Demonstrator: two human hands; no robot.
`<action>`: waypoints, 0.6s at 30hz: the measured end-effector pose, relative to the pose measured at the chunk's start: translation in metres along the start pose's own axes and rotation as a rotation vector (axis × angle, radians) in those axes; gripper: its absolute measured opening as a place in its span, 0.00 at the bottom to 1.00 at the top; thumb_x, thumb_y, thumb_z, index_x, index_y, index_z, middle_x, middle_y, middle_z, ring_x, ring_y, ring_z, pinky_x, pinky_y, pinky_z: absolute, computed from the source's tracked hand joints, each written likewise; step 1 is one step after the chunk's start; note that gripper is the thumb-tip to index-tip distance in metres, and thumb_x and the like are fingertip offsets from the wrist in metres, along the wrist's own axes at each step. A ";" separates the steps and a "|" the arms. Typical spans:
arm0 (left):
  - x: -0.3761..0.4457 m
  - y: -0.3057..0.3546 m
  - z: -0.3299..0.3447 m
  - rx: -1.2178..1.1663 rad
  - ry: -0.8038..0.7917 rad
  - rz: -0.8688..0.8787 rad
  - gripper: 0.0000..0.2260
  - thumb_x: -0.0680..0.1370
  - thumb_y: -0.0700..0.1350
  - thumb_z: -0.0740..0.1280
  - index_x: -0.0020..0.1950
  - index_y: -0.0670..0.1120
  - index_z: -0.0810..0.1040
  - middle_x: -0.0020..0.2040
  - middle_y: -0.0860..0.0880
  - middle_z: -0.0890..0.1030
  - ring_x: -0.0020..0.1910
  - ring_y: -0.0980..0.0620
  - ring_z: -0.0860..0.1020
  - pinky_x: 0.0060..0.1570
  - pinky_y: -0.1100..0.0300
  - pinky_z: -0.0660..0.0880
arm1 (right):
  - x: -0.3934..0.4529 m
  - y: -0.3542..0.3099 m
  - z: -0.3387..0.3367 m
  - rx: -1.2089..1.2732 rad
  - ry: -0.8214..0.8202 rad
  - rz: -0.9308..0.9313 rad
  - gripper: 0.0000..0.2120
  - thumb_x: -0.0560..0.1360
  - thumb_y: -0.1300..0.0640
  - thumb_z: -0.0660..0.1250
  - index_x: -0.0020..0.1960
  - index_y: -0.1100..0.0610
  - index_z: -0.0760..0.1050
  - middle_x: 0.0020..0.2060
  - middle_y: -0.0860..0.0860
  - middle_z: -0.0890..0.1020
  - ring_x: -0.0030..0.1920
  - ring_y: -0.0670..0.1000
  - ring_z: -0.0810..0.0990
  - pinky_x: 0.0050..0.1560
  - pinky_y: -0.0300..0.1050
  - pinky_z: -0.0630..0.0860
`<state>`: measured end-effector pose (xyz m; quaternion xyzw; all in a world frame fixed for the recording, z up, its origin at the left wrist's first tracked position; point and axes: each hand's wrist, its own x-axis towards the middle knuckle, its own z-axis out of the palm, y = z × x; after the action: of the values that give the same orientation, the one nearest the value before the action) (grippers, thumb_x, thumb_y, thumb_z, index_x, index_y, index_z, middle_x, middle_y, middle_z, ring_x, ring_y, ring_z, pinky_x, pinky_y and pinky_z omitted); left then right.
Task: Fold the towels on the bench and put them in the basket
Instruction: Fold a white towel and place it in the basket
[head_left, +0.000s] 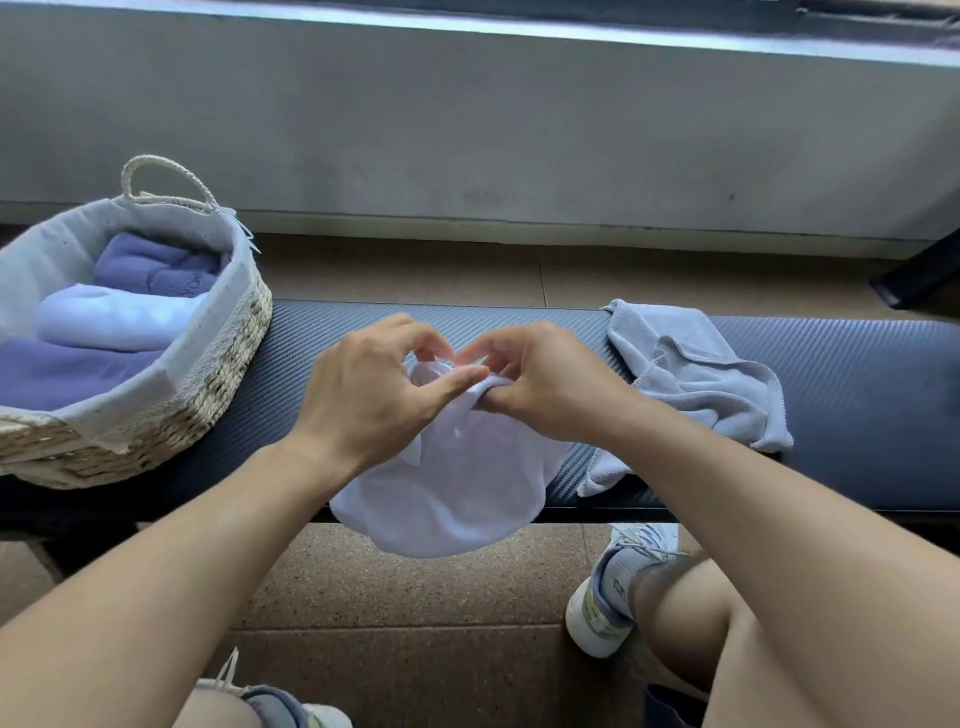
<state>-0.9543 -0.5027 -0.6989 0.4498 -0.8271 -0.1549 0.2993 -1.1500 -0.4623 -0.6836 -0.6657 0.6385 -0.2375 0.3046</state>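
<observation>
Both hands are together at the centre of the frame; my left hand (363, 395) and right hand (540, 384) pinch the top edge of the white towel (447, 493), hunting the corners so it hangs square; its lower half drapes off the bench (857, 374) front edge. The grey towel (691, 379) waits crumpled at centre right; the basket (208, 395), upper left, sits close, already holding folded ones.

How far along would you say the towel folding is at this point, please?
Done: three folded towels lie in the basket. In hand: both the left hand and the right hand pinch the white towel, not yet folded. Left: the grey towel, crumpled on the bench.
</observation>
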 end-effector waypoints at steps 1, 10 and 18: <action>0.000 0.001 0.000 0.000 -0.010 0.005 0.19 0.71 0.71 0.69 0.48 0.57 0.83 0.44 0.59 0.80 0.38 0.57 0.77 0.36 0.57 0.72 | -0.001 0.000 -0.002 0.031 -0.046 0.002 0.17 0.71 0.55 0.78 0.58 0.46 0.81 0.41 0.42 0.85 0.40 0.39 0.82 0.44 0.34 0.76; -0.006 0.008 0.007 0.217 -0.350 0.048 0.13 0.76 0.62 0.69 0.60 0.63 0.82 0.44 0.62 0.77 0.44 0.56 0.74 0.42 0.56 0.68 | -0.007 0.017 -0.036 -0.033 -0.020 0.122 0.11 0.70 0.49 0.80 0.49 0.47 0.82 0.41 0.44 0.85 0.43 0.45 0.84 0.49 0.47 0.81; -0.007 0.003 0.008 0.175 -0.248 -0.010 0.09 0.76 0.60 0.70 0.50 0.59 0.86 0.41 0.60 0.77 0.40 0.56 0.72 0.36 0.57 0.63 | -0.016 0.026 -0.051 -0.187 -0.187 0.085 0.12 0.77 0.57 0.73 0.55 0.40 0.83 0.51 0.38 0.84 0.50 0.41 0.82 0.45 0.31 0.73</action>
<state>-0.9584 -0.4950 -0.7058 0.4557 -0.8659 -0.1378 0.1537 -1.2055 -0.4520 -0.6657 -0.6828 0.6543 -0.1006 0.3091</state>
